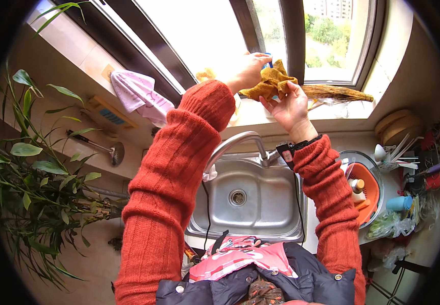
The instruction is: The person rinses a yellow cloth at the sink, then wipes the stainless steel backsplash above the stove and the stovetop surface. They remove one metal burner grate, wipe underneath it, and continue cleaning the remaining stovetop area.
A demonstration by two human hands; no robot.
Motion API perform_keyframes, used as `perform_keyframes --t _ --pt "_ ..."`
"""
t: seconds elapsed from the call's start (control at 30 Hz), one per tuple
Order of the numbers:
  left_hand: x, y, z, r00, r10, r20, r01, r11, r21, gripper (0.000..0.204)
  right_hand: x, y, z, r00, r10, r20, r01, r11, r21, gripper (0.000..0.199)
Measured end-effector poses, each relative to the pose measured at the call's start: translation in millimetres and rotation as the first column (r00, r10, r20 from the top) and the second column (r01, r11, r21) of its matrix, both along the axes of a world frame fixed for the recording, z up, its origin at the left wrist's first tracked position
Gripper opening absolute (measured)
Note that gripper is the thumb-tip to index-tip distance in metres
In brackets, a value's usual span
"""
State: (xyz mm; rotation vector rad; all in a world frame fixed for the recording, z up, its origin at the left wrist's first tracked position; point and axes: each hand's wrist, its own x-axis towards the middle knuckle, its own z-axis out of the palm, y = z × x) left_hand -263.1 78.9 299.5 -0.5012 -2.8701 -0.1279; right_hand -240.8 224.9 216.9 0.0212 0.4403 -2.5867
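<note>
Both my arms, in red knitted sleeves, reach over the sink to the window sill. My right hand (292,109), palm up, pinches a crumpled mustard-yellow cloth (271,83) between thumb and fingers. Just left of it, my left hand (246,72) has its fingers curled round a small blue thing (268,62); its kind is hidden by the hand and the cloth. The cloth hangs between the two hands, touching or almost touching the left one. A dark strap with a small device (286,151) sits at my right wrist.
Below my hands are a steel sink (245,223) and its curved faucet (232,140). A straw brush (337,93) lies on the sill. A pink towel (138,96), a ladle (115,151) and leafy plants (32,188) are left; an orange basin (370,178) and chopsticks (398,157) right.
</note>
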Motion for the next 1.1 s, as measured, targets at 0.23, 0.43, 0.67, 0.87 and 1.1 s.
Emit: perform_keyframes --t 0.23,0.43,0.67,0.87,1.1 --pt "3.4 -1.1 -6.1 0.993 -0.063 -0.095 0.060 0.998 -0.036 0.058 -0.5 -1.6 -5.4 1.000 -0.009 -0.010 0.009 0.999 -0.034 0.035" --pt "0.5 0.1 -3.7 0.990 -0.087 -0.111 0.081 0.995 -0.060 0.055 -0.4 -1.3 -10.7 1.000 0.003 0.004 -0.003 0.999 -0.052 0.035" --pt "1.6 6.1 -9.1 0.998 -0.005 -0.058 0.006 1.000 0.011 0.056 -2.0 0.1 -15.8 1.000 0.001 -0.012 -0.002 0.998 -0.059 0.035" --pt "-1.6 2.5 -17.6 0.996 -0.020 -0.082 0.028 0.994 0.102 0.056 -0.3 0.3 -16.8 1.000 -0.003 0.012 0.003 0.998 -0.062 0.034" --pt "-4.6 -0.6 -28.7 0.983 -0.023 -0.182 0.038 0.996 0.078 0.043 2.0 0.1 -14.0 0.999 -0.014 0.032 0.016 0.998 -0.055 0.034"
